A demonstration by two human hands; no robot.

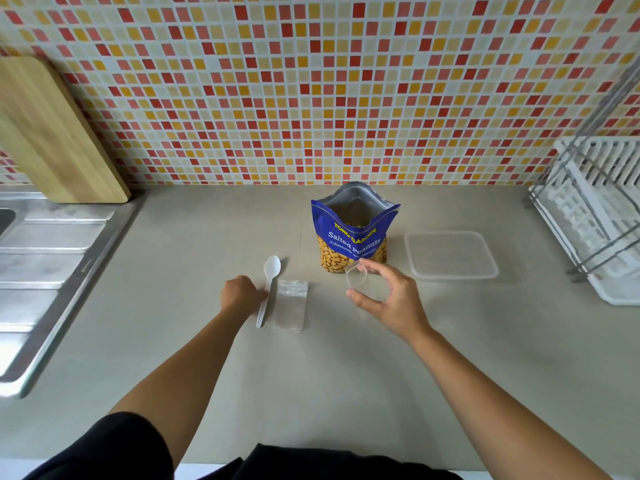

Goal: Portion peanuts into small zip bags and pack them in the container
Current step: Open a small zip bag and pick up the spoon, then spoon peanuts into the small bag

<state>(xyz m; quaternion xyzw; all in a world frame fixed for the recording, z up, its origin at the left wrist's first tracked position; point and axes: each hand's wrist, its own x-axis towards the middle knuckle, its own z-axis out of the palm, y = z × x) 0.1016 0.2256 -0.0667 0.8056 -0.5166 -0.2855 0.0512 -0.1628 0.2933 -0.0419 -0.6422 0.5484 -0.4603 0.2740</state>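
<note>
A blue bag of salted peanuts (353, 233) stands upright and open at the back of the counter. My right hand (388, 299) holds a small clear zip bag (356, 275) just in front of it, its mouth pinched open and empty. My left hand (242, 292) rests with curled fingers on the handle of a white plastic spoon (268, 289) that lies flat on the counter. A stack of empty zip bags (291, 306) lies just right of the spoon. The clear plastic container (450, 254) sits to the right of the peanut bag.
A steel sink drainboard (45, 258) runs along the left, with a wooden cutting board (52, 133) leaning on the tiled wall. A white dish rack (599, 216) stands at the far right. The grey counter (311, 375) stretches toward me.
</note>
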